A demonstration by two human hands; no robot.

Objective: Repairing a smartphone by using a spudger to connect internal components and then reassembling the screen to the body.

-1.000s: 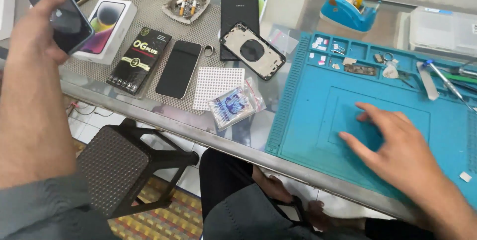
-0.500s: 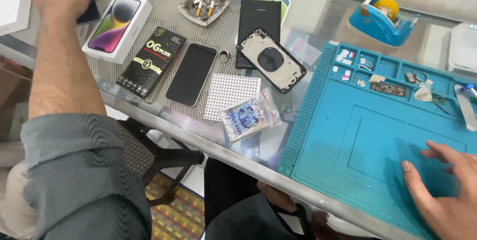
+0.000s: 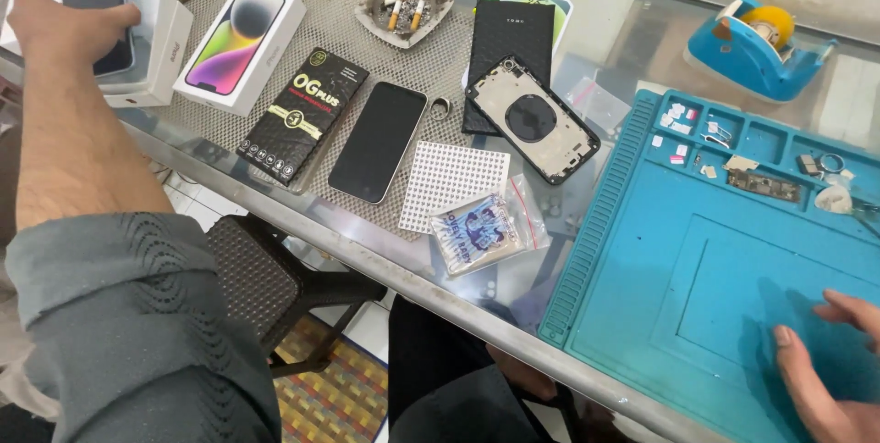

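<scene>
The left hand (image 3: 69, 26) grips a dark phone (image 3: 96, 12) over the open white box (image 3: 147, 44), likely slick, stiff, fragile, best held by its edges, while the right hand (image 3: 830, 379) rests open on the blue mat (image 3: 642, 315), well right of the box

White phone box (image 3: 240, 44) top left; black flat package (image 3: 303, 116) beside; dark phone screen (image 3: 378, 141) right of it.

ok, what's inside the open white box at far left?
The left hand holds a dark phone in the open white box; anything beneath the phone is covered.
</scene>
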